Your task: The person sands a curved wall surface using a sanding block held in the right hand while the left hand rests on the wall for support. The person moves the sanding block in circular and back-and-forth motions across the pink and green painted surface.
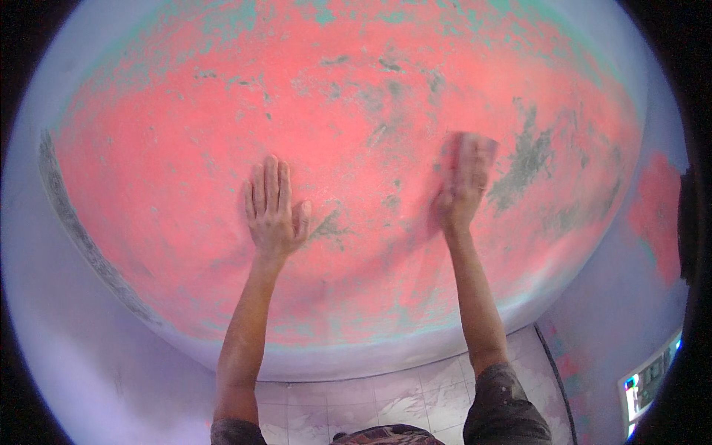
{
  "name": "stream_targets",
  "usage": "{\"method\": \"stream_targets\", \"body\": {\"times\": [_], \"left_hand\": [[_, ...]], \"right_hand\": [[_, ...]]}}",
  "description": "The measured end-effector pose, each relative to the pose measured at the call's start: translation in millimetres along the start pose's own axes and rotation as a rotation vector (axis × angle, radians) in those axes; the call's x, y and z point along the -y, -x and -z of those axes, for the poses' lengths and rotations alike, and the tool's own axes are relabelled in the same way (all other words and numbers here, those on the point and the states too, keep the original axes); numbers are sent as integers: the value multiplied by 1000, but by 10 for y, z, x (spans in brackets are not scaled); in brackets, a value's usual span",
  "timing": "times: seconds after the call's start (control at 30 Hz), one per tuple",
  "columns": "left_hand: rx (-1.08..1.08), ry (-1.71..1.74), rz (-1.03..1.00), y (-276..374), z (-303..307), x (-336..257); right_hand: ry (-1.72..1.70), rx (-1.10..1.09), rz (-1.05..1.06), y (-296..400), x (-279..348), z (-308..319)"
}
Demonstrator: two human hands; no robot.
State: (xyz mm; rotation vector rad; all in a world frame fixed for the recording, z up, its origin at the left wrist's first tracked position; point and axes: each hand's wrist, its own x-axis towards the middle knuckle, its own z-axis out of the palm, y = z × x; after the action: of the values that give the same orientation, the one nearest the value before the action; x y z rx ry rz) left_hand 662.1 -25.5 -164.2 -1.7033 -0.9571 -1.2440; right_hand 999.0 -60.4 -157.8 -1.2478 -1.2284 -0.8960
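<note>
A broad wall [183, 183] fills the view before me, its pink surface mottled with green and grey patches. My left hand [271, 217] lies flat against it, fingers together and thumb apart, with nothing in its grasp. Farther right, my right hand [463, 192] presses a thin reddish sheet or pad [492, 146], possibly sandpaper, to the wall. That hand is blurred, and its palm and most of the pad are hidden. A dark grey patch [525, 161] lies just right of it.
Side walls flank the surface, the right wall [601, 278] bearing pink patches. A dark grey strip [83, 233] runs along the left edge. Below are whitish-smeared floor tiles [356, 406]. A bright window or doorway [648, 384] shows at lower right.
</note>
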Motion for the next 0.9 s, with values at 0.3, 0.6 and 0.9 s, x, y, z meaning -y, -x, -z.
{"method": "stream_targets", "body": {"times": [0.3,0.6,0.9], "left_hand": [[0,1,31,15,-45,-1],[-33,2,23,-28,68,54],[-1,26,39,-16,40,37]], "right_hand": [[-334,151,351,273,1558,-359],[-49,-61,4,255,99,59],[-386,213,298,744,1417,-372]]}}
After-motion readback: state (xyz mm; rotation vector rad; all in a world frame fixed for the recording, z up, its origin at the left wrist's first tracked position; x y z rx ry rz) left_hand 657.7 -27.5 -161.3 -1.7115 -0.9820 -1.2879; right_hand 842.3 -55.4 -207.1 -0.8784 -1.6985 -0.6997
